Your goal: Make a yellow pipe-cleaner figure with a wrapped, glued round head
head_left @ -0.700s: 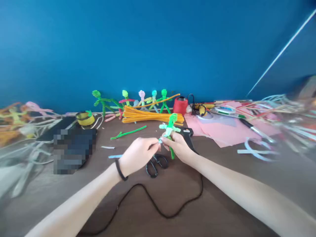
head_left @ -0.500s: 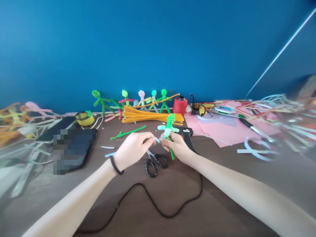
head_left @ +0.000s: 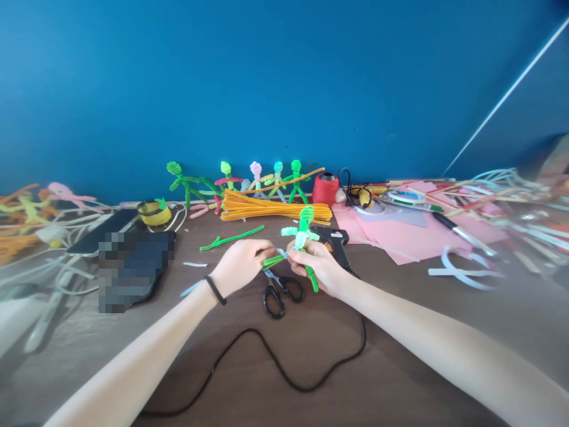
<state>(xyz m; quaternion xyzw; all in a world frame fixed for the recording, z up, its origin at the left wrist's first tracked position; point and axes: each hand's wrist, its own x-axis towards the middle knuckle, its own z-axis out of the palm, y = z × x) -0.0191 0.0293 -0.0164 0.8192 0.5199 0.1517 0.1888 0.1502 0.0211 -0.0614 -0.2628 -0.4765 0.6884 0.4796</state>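
Note:
My right hand (head_left: 317, 265) is closed around the lower body of a pipe cleaner figure (head_left: 306, 218), with a bright green head and pale mint arms and torso. One green leg (head_left: 310, 279) hangs below my fingers; the other leg (head_left: 272, 261) points left. My left hand (head_left: 244, 261) is pinched near that leg, at a light blue strip (head_left: 282, 252). The strip's far end is hidden by my fingers. Beneath my hands lie black-handled scissors (head_left: 283, 295), their blades partly covered.
A bundle of orange pipe cleaners (head_left: 271, 207) lies behind my hands, before several standing figures (head_left: 255, 172). A glue gun (head_left: 334, 240) lies to the right, near pink paper (head_left: 400, 237). A black cord (head_left: 267, 350) crosses the front. A dark phone-like object (head_left: 151, 267) lies left.
My left hand has shifted slightly left and up. The figure's left-pointing green leg now shows between my hands. My right hand keeps hold of the figure.

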